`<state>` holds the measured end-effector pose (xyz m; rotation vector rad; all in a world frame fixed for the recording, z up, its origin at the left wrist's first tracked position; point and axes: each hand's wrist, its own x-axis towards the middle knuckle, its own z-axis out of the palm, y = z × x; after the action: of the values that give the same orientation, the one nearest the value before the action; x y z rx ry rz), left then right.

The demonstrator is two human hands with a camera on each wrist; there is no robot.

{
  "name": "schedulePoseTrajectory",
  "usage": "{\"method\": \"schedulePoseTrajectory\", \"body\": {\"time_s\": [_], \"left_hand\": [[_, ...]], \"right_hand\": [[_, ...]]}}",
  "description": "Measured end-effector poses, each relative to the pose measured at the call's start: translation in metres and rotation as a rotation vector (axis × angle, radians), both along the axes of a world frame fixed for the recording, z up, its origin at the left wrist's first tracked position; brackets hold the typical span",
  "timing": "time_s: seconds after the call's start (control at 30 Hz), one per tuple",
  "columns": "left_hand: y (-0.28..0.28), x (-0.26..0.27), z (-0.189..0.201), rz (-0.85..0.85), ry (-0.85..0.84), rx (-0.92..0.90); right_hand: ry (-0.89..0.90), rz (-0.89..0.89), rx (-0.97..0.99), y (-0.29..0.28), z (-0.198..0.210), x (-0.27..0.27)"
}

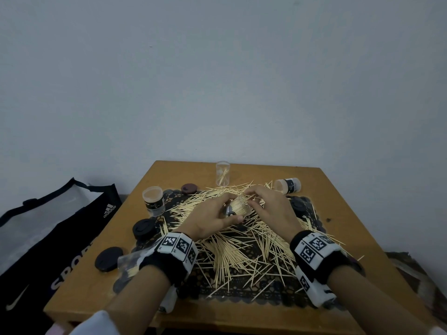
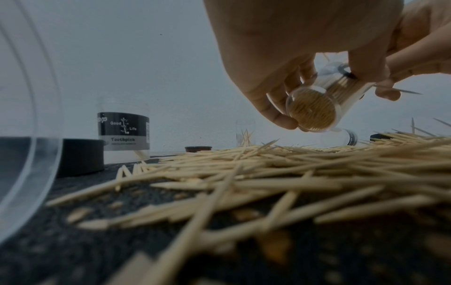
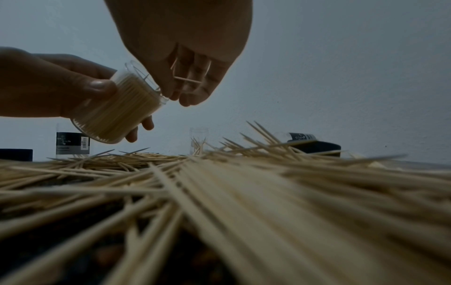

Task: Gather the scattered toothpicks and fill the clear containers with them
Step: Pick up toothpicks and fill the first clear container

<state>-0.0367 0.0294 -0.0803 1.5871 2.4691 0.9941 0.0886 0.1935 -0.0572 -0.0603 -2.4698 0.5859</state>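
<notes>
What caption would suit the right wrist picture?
Left hand tilts a packed container while the right hand adds toothpicks.

Each wrist wears a black band (image 1: 169, 259) carrying white blocks printed with black square markers (image 1: 314, 247); forearms bare.

The left hand (image 1: 205, 220) grips a tilted clear container (image 1: 238, 207) packed with toothpicks; the right hand (image 1: 271, 209) pinches at its mouth. Beneath both grips, loose toothpicks (image 1: 242, 252) cover a dark mat (image 1: 242, 290) on the desk (image 1: 338, 189). Left of the grip stands a labelled container (image 1: 154, 200); beyond it, a clear tube (image 1: 222, 173).
</notes>
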Motion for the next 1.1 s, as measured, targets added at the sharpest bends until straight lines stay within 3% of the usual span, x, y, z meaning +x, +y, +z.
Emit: {"method": "schedulePoseTrajectory", "body": {"time_s": [0.47, 0.9, 1.1], "left_hand": [[0.0006, 0.0016, 0.002, -0.028, 0.002, -0.058], [-0.0001, 0.0017, 0.0012, -0.032, -0.041, -0.023], [0.0006, 0.0027, 0.0019, -0.049, -0.019, -0.026]], "right_hand": [[0.047, 0.097, -0.046, 0.0032, -0.0026, -0.0027], [0.102, 0.003, 0.009, 0.0035, -0.0009, 0.0], [0.032, 0.048, 0.043, 0.0034, -0.0011, -0.0023]]}}
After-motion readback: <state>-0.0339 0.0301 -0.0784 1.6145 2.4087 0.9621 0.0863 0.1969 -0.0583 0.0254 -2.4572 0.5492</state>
